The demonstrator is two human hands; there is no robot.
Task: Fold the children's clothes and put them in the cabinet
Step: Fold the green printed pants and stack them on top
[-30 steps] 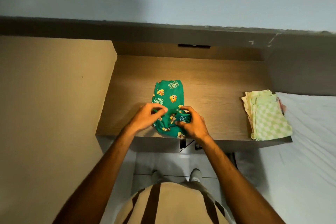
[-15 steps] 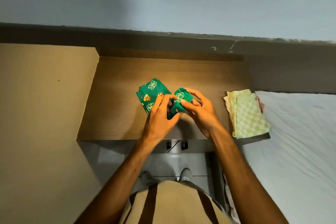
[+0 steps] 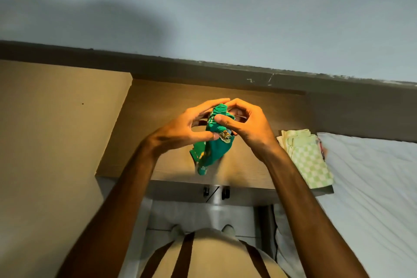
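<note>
Garment [image 3: 211, 150] green, printed, bunched, lifted above counter [image 3: 162, 106] | long axis hangs downward from both grips | left hand [image 3: 182, 128] pinches its left side, right hand [image 3: 246, 123] clamps top | folded checked stack [image 3: 309, 160] lies right, near bed [image 3: 372, 187]

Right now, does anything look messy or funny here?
Only a little. The green printed garment is bunched up between the left hand and right hand, dangling above the wooden shelf, not flat. The checked folded pile sits neatly at the shelf's right edge.
</note>
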